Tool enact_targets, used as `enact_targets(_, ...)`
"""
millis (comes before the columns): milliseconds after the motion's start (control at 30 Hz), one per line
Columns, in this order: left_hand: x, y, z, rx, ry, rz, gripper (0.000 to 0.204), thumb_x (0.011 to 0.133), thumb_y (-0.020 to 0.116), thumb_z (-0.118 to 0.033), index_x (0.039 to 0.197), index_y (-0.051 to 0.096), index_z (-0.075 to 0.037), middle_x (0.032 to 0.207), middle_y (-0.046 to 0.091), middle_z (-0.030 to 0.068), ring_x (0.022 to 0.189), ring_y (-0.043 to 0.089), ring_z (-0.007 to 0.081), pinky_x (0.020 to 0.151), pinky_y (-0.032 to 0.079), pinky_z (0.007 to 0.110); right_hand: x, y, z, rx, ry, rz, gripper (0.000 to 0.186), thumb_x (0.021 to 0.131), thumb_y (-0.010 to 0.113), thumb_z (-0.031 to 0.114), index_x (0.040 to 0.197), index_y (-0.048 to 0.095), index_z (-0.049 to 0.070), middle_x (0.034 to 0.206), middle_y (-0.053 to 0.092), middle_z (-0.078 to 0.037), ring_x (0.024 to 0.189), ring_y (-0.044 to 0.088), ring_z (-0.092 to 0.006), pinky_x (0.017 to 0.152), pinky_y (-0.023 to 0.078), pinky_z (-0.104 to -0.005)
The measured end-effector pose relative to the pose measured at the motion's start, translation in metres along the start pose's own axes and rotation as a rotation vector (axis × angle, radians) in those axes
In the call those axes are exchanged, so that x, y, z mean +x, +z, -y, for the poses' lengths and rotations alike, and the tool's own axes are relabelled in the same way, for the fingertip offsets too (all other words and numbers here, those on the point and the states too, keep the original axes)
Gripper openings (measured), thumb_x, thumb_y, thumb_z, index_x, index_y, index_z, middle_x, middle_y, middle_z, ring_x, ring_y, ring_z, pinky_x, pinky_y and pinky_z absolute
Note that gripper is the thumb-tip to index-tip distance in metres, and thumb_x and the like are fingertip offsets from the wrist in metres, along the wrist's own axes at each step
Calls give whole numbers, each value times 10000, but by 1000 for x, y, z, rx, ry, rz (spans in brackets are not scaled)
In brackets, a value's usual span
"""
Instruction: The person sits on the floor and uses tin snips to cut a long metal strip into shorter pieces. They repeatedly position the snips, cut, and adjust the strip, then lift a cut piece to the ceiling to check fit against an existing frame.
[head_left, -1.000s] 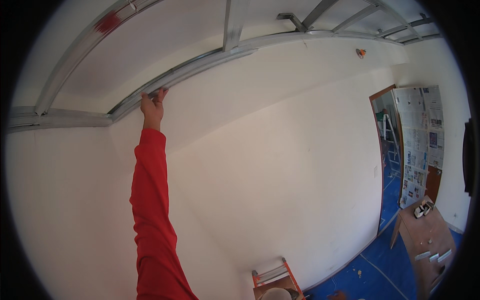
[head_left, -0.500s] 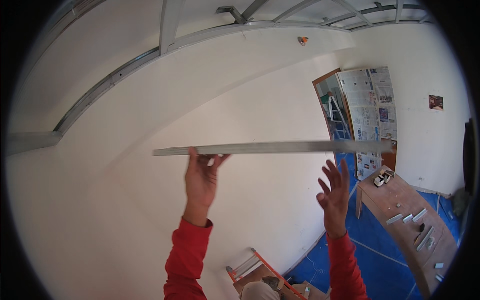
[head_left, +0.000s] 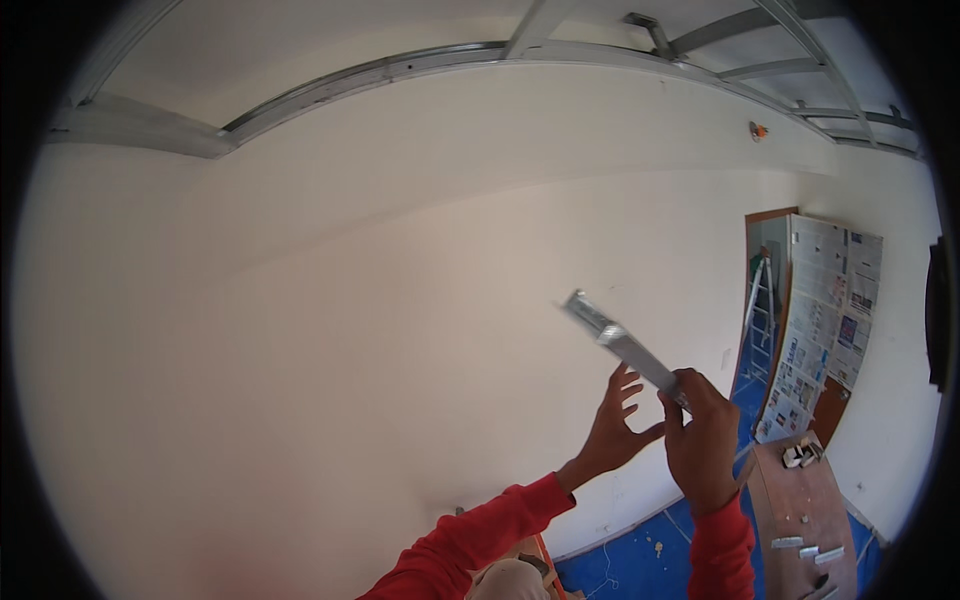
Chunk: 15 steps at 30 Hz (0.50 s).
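Note:
A light-grey metal profile [head_left: 645,362] slants across the air in front of the white wall, its far end up and to the left. My right hand [head_left: 702,445] grips its lower end between thumb and fingers. Just left of it and below the profile, my left hand [head_left: 612,432] is open with its fingers spread; whether a fingertip touches the metal I cannot tell. Both arms wear red sleeves.
Overhead, a metal ceiling frame [head_left: 390,72] runs along the wall. At lower right stands a wooden bench [head_left: 790,500] carrying small metal pieces. Blue sheeting [head_left: 640,540] covers the floor. A stepladder [head_left: 762,310] shows through the doorway, beside a paper-covered door [head_left: 825,320].
The profile has swung from level to a steep slant pointing away. My right hand has taken hold of it, and my left hand has let go and moved right. The view has turned left.

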<state>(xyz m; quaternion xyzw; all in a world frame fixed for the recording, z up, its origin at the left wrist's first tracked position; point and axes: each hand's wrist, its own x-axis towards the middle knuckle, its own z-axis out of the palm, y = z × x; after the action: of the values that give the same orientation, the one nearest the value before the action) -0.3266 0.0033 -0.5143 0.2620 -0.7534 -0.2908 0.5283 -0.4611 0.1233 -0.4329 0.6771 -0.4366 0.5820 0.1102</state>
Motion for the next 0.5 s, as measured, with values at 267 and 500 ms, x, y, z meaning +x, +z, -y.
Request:
enact_targets(267, 28, -29, -48, -407, 174, -31, 961, 871, 834, -199, 1550, 182, -4, 1373, 499, 164, 1275, 549, 276, 1052, 529, 452, 52, 67, 77, -339, -324, 29, 253, 798, 667, 4, 1042, 631, 61, 856, 655, -91, 837, 701, -277, 733, 578, -406)
enact_targets(500, 91, -108, -97, -519, 289, -297, 781, 924, 791, -187, 1478, 283, 26, 1203, 590, 120, 1142, 620, 229, 1007, 573, 420, 78, 76, 114, -348, -552, -156, 556, 870, 695, 37, 1408, 573, 109, 1303, 609, -158, 1260, 579, -361, 1089, 482, -524)
